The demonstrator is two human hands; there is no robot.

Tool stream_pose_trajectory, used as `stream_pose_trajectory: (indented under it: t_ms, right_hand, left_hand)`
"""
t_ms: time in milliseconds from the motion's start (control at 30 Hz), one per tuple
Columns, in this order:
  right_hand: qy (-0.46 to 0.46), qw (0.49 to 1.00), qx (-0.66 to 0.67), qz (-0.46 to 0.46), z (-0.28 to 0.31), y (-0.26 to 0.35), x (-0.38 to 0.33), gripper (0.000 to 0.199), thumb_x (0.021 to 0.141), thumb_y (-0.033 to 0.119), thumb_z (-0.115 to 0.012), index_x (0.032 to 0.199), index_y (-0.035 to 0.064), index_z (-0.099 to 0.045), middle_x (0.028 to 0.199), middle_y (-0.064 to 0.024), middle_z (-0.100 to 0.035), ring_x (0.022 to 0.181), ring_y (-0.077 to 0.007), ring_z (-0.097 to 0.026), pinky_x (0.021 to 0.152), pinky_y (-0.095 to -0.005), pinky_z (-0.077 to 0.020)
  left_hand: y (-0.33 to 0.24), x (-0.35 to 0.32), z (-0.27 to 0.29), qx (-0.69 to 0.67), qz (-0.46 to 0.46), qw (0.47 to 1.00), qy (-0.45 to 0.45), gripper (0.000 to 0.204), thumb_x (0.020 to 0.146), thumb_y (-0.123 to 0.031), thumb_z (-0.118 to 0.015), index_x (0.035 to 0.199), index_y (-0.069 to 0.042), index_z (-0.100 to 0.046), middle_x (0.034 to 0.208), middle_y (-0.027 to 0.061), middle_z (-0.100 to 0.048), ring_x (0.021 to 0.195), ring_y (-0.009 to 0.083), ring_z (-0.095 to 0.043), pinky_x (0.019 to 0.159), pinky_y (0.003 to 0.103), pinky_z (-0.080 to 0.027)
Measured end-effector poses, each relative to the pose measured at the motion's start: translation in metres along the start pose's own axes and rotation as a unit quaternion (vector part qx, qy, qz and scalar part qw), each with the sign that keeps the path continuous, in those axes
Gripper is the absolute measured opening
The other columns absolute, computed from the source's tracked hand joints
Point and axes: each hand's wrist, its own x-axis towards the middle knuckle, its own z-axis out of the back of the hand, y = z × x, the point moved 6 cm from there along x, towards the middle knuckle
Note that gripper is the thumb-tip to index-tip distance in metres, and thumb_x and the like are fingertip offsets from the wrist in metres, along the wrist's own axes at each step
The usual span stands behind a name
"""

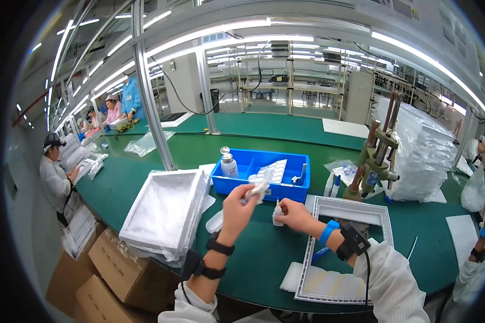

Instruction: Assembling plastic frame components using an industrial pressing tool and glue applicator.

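Note:
My left hand (238, 207) is raised in front of the blue divided bin (242, 189), its fingers closed on a crumpled white wipe (261, 188). To its right, my right hand (298, 216) grips a small white dropper bottle (278, 215) with a narrow tip, upright at the green tabletop. In the bin stand a white pump bottle (229, 164) and a sheet of white labels (275, 171). Beneath my right forearm lies a white rectangular frame (382, 215), partly hidden by the arm. A clear plastic piece (214, 222) rests beside my left wrist.
Bagged white frames (164, 210) are stacked at the left, above cardboard boxes (116, 264). A green hand press (373, 169) stands at the right, before a tall pile of plastic-wrapped parts (423, 153). A metal post (155, 97) rises behind the table. Co-workers sit at left and right.

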Motion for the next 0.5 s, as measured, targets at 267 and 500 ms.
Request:
stream_pose_trajectory:
  t_ms: [267,500]
  right_hand:
    - [-0.007,0.995,0.064,0.069,-0.004,0.023,0.0,0.039,0.078,0.022,-0.073,0.113,0.0055,-0.064,0.115,-0.0177,-0.065,0.099,-0.0337,-0.066,0.085,-0.0383,-0.0522]
    - [-0.007,0.994,-0.066,0.083,-0.002,0.002,0.002,0.042,0.077,0.029,-0.075,0.114,0.0104,-0.066,0.107,-0.0127,-0.07,0.1,-0.0312,-0.067,0.087,-0.0419,-0.0523]
  left_hand:
    - [-0.002,-0.011,-0.049,-0.015,-0.083,0.993,0.084,0.025,0.088,-0.016,-0.068,0.111,-0.005,-0.07,0.103,0.0082,-0.068,0.087,0.0171,-0.064,0.07,0.027,-0.05]
    - [-0.001,-0.014,-0.058,-0.081,-0.042,0.996,0.02,0.018,0.092,-0.017,-0.066,0.102,-0.003,-0.072,0.089,0.0112,-0.071,0.074,0.0171,-0.065,0.064,0.029,-0.05]
